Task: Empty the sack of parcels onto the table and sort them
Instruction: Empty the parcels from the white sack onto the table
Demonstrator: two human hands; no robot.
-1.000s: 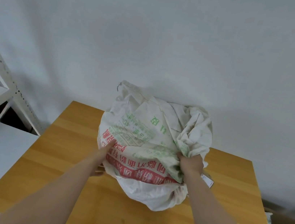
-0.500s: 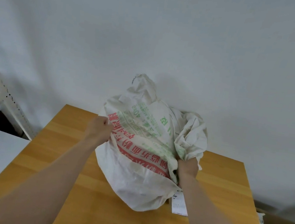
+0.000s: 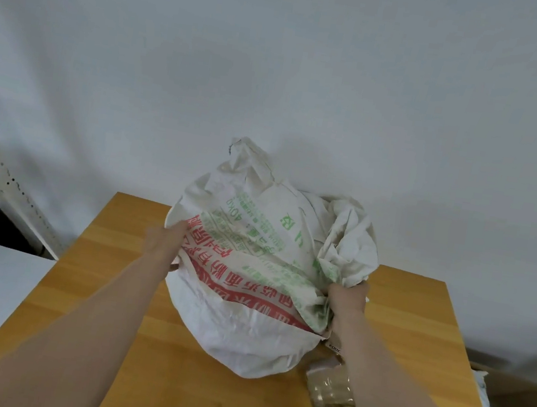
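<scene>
Parcel (image 3: 331,386) newly out beneath sack (image 3: 251,270), which right hand (image 3: 347,299) gripped, left hand (image 3: 166,246) apparently likewise; emptying stage, needed higher lift

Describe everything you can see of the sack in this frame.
The sack is white, woven-looking, crumpled and bulging, printed with red and green characters upside down. It rests on the wooden table. The right hand grips bunched fabric at its right; the blurred left hand touches its left side. A taped parcel lies at its lower right edge.
</scene>
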